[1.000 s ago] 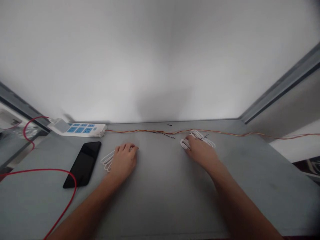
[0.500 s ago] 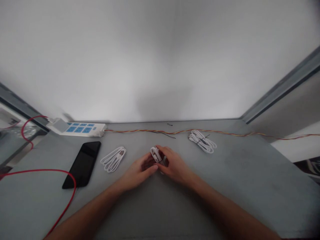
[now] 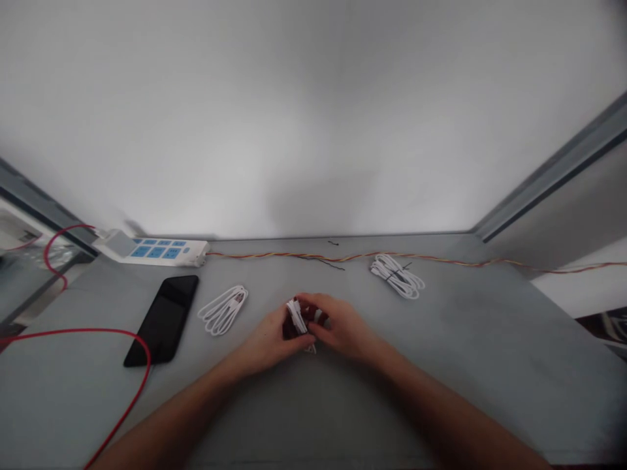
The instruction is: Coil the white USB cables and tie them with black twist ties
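Note:
Both of my hands meet over the middle of the grey table (image 3: 441,365). My left hand (image 3: 272,336) and my right hand (image 3: 340,326) are closed together on a small bundled white cable (image 3: 296,318), held just above the tabletop. A loose coiled white cable (image 3: 223,310) lies to the left of my hands. A tied white cable bundle (image 3: 396,276) lies farther back on the right, apart from both hands.
A black phone (image 3: 164,318) lies left of the coiled cable. A white power strip with blue sockets (image 3: 157,251) sits at the back left. A red cord (image 3: 98,339) loops over the left side. A twisted orange-yellow wire (image 3: 441,260) runs along the back edge by the white wall.
My hands left the two outer cable bundles and came together at the middle. A small white cable bundle is now gripped between them and has been drawn slightly nearer to me.

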{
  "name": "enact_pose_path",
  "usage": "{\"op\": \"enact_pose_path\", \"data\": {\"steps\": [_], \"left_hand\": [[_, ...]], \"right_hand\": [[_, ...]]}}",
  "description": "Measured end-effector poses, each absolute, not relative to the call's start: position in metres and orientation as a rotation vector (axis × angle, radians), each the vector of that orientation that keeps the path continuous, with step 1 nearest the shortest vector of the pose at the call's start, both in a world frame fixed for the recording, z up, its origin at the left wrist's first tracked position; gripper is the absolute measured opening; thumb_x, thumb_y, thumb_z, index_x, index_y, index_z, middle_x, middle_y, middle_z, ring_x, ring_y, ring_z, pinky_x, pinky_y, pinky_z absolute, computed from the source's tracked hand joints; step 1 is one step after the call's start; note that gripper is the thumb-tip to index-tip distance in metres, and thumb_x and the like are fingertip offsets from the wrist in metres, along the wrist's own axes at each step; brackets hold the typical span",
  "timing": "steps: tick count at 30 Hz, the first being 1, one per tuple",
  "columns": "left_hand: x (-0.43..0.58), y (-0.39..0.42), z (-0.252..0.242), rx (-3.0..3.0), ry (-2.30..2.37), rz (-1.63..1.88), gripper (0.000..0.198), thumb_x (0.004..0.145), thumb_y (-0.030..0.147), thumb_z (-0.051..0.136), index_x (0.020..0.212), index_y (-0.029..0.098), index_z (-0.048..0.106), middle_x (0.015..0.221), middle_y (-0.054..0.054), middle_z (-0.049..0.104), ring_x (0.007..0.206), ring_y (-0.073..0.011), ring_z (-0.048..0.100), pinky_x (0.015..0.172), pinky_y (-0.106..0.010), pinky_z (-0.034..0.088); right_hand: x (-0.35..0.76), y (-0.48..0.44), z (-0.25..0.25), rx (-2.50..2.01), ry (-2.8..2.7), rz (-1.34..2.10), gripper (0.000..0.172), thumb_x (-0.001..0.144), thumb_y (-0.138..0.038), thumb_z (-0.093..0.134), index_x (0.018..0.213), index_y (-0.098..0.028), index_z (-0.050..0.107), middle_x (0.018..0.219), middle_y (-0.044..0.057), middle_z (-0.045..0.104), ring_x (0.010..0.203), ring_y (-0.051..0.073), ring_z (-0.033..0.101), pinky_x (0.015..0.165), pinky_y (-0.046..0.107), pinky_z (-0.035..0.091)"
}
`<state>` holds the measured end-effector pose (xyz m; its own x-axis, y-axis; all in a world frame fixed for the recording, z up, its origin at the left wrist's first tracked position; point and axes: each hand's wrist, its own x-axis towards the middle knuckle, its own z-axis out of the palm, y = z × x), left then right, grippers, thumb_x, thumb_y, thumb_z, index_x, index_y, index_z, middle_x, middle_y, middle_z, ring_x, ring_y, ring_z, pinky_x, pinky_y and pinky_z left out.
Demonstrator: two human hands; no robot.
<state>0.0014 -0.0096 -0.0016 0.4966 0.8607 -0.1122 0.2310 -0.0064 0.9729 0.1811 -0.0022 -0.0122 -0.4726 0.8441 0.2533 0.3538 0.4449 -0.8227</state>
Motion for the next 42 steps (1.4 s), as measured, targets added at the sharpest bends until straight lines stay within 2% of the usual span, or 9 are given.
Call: {"op": "enact_pose_path", "data": {"steps": [4,7,10,14,20,24,31,38,42], "left_hand": [[0.002,-0.011,0.003,1.571,0.954,0.677,0.054,0.071,0.011,0.061,0.124,0.018,0.051,0.116,-0.009,0.065,0.104,-0.0229,0.062,0.095,-0.041,0.048],[-0.001,-0.010,0.001,1.556,0.964,0.685,0.068,0.070,0.011,0.061,0.135,0.019,0.042,0.122,-0.010,0.062,0.110,-0.0242,0.060,0.100,-0.044,0.044],[-0.004,-0.007,-0.004,1.515,0.969,0.692,0.064,0.072,0.016,0.062,0.134,0.018,0.043,0.120,-0.012,0.062,0.111,-0.0260,0.059,0.101,-0.046,0.042],[-0.005,-0.006,-0.008,1.479,0.949,0.732,0.055,0.075,0.020,0.063,0.127,0.016,0.048,0.118,-0.013,0.061,0.110,-0.0254,0.059,0.100,-0.044,0.042],[-0.005,-0.005,0.001,1.391,0.998,0.719,0.028,0.074,0.026,0.067,0.100,0.016,0.059,0.086,-0.002,0.063,0.081,-0.0168,0.061,0.073,-0.029,0.049],[-0.007,-0.004,0.006,1.184,1.052,0.786,0.030,0.073,0.030,0.069,0.098,0.016,0.060,0.073,0.001,0.058,0.066,-0.0129,0.056,0.059,-0.023,0.043],[-0.006,0.000,0.003,0.886,0.935,1.056,0.030,0.063,0.026,0.078,0.075,0.017,0.053,0.091,-0.001,0.064,0.047,-0.0024,0.042,0.047,-0.020,0.035],[-0.007,0.002,0.001,1.228,1.347,0.999,0.036,0.071,0.044,0.071,0.093,0.016,0.065,0.051,0.006,0.051,0.041,-0.0082,0.044,0.042,-0.020,0.032],[-0.006,0.000,0.002,1.304,1.424,0.941,0.031,0.077,0.046,0.063,0.084,0.016,0.066,0.050,0.005,0.053,0.039,-0.0086,0.045,0.041,-0.020,0.032]], "right_hand": [[0.180,-0.002,-0.013,-1.050,-2.069,0.949,0.048,0.077,-0.009,0.060,0.123,-0.022,0.056,0.098,0.004,0.069,0.080,0.015,0.064,0.072,0.028,0.052],[0.181,-0.001,-0.011,-1.059,-2.019,1.006,0.032,0.081,-0.012,0.059,0.111,-0.023,0.063,0.090,0.002,0.070,0.076,0.014,0.064,0.068,0.026,0.052],[0.182,-0.002,-0.004,-1.081,-1.995,0.953,0.016,0.082,-0.014,0.060,0.094,-0.021,0.068,0.085,0.002,0.070,0.072,0.013,0.063,0.067,0.025,0.051],[0.183,-0.004,0.003,-1.030,-2.067,0.885,0.011,0.083,-0.018,0.060,0.090,-0.020,0.068,0.083,0.002,0.069,0.070,0.013,0.062,0.065,0.024,0.049],[0.184,-0.004,-0.002,-1.100,-2.051,0.827,0.011,0.086,-0.024,0.058,0.087,-0.020,0.068,0.081,0.002,0.071,0.070,0.013,0.062,0.065,0.024,0.047],[0.187,0.000,0.000,-1.237,-1.976,0.818,0.014,0.087,-0.027,0.057,0.086,-0.019,0.068,0.077,0.002,0.070,0.066,0.013,0.060,0.061,0.023,0.045],[0.192,0.005,0.004,-1.333,-1.941,0.829,0.017,0.088,-0.029,0.054,0.083,-0.019,0.067,0.070,0.001,0.068,0.061,0.013,0.058,0.057,0.023,0.044],[0.197,0.005,0.004,-1.312,-1.966,0.640,0.015,0.087,-0.029,0.055,0.086,-0.021,0.067,0.077,0.003,0.069,0.067,0.014,0.061,0.064,0.026,0.048],[0.197,0.003,0.005,-1.281,-1.963,0.573,0.015,0.087,-0.028,0.055,0.087,-0.021,0.067,0.078,0.003,0.069,0.067,0.014,0.061,0.064,0.026,0.048]]}}
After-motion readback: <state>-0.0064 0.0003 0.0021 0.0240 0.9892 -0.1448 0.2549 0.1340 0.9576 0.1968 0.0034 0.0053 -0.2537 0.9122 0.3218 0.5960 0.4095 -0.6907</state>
